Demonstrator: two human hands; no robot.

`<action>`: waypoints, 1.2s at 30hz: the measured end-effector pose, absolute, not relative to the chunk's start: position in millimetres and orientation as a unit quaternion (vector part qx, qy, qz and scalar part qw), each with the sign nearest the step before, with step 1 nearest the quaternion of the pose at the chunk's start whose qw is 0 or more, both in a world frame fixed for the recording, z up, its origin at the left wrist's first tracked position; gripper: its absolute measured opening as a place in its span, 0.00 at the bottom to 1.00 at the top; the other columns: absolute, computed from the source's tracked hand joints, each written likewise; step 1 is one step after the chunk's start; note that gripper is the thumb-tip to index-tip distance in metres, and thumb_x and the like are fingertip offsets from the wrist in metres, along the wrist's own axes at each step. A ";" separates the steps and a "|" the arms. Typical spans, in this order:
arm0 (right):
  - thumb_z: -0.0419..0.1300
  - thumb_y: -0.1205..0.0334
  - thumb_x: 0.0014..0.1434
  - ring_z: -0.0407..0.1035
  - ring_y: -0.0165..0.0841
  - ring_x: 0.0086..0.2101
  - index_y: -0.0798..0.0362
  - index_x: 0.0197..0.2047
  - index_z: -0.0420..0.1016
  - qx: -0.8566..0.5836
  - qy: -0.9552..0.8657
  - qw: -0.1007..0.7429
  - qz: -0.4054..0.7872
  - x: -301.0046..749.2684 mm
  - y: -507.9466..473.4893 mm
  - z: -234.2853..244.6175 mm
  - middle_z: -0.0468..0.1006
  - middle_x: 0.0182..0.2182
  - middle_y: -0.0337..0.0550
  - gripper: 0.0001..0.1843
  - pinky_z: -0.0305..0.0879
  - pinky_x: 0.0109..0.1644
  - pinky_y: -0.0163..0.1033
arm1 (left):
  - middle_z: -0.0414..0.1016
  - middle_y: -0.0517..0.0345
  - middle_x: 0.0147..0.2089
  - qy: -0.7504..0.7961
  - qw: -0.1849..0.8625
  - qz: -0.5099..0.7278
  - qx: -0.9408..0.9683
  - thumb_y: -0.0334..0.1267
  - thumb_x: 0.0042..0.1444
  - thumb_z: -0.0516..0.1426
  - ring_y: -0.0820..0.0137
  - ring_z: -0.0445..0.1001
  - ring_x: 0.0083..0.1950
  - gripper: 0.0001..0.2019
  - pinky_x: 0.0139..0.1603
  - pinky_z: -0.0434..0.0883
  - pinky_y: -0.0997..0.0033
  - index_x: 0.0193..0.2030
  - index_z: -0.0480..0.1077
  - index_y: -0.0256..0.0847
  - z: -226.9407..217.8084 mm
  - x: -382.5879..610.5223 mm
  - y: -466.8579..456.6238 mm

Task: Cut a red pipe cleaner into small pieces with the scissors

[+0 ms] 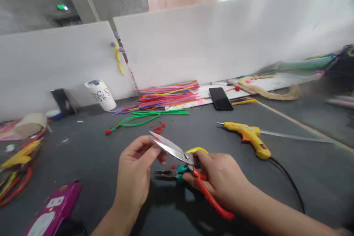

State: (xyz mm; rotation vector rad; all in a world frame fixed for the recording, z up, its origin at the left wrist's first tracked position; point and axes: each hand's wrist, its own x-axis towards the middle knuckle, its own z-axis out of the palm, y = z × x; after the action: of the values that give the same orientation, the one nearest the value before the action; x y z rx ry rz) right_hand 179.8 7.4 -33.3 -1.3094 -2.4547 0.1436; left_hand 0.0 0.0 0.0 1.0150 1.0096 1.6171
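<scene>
My right hand (221,177) is wrapped round a pair of scissors (173,150) with a red handle, the blades slightly apart and pointing left. At the blade tips, my left hand (136,169) has thumb and forefinger pinched together. What they hold is mostly hidden; a speck of red shows by the blades. Under the scissors lie pliers (166,174) with teal on their grips, partly covered by my right hand. A curved yellow piece (197,150) shows behind that hand. Small red scraps (158,129) are scattered just beyond the blades.
Right of my hands lies a yellow glue gun (249,134) with its cord. Bundled pink pipe cleaners (168,96), green ones (160,113) and a phone (220,99) line the back. A purple packet (55,208) is front left; a white roll (101,95) stands behind.
</scene>
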 end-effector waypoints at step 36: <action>0.47 0.43 0.57 0.66 0.33 0.19 0.53 0.27 0.64 -0.469 -0.866 0.169 0.042 178.3 9.7 -28.9 0.72 0.19 0.42 0.22 0.42 0.23 0.36 | 0.73 0.63 0.23 0.393 0.453 0.683 0.417 0.27 0.48 0.58 0.79 0.68 0.24 0.04 0.25 0.66 0.83 0.27 0.73 0.39 -1.2 3.2 -3.0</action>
State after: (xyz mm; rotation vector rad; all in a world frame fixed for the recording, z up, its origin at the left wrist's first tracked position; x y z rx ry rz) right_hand 178.3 9.7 -28.9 -1.3326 -2.4624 0.1190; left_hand 3.2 -3.0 -1.2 1.0301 0.9697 1.6861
